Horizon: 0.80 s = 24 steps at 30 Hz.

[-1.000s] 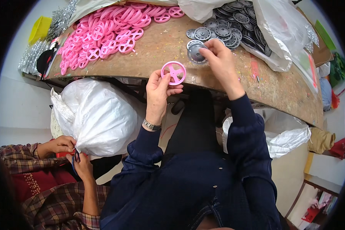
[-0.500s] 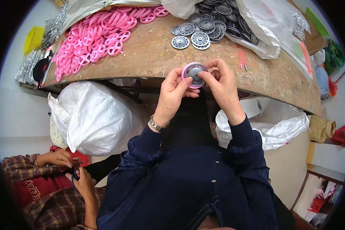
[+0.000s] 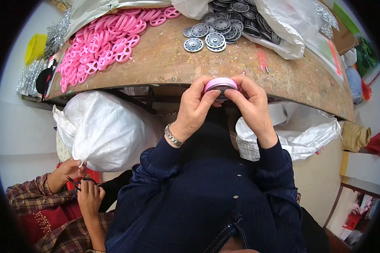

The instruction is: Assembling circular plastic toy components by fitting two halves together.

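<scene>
Close to the table's front edge, a round pink-rimmed piece with a grey disc set in it (image 3: 221, 83) is held between my two hands. It is tilted, so the pink rim shows at the far side and the grey face turns toward me. My left hand (image 3: 194, 105) grips its left side, thumb pressed on the grey disc. From the right, my right hand (image 3: 252, 104) grips it the same way, thumb on the disc near the other thumb. Fingers beneath are mostly hidden. Spoked pink wheels (image 3: 101, 46) lie heaped at the left; loose grey discs (image 3: 215, 40) lie beyond my hands.
The brown tabletop (image 3: 156, 63) is speckled with bits of colour. White sacks stand below it at left (image 3: 109, 130) and right (image 3: 299, 139). Clear plastic (image 3: 283, 29) covers part of the disc pile. At lower left, a co-worker's hands (image 3: 88, 194) hold dark-handled scissors.
The pink-rimmed piece has tipped from nearly face-up to edge-on, and both my thumbs now press on its disc. The co-worker's far hand has risen toward the left white sack.
</scene>
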Each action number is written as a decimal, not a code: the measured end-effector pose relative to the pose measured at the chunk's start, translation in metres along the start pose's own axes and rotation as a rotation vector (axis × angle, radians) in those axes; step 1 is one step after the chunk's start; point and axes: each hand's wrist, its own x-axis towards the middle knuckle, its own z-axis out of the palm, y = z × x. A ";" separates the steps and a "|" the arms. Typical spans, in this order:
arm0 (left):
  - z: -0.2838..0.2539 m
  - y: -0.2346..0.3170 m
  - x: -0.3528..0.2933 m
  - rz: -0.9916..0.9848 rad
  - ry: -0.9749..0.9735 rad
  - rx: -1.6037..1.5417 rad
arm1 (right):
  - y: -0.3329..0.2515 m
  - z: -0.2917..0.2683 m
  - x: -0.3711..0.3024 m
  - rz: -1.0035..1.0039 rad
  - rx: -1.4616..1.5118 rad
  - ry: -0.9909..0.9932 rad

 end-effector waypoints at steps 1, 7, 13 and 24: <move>0.002 0.000 0.000 0.055 0.021 0.075 | -0.003 0.001 -0.003 0.001 0.000 0.000; 0.011 -0.007 -0.005 0.061 0.087 0.180 | 0.008 0.007 -0.011 -0.158 -0.147 0.095; 0.008 -0.001 0.003 -0.262 -0.089 0.102 | 0.030 0.004 -0.005 0.122 0.331 0.060; 0.009 0.001 -0.003 -0.262 -0.071 0.037 | 0.020 0.008 -0.013 -0.013 0.252 0.062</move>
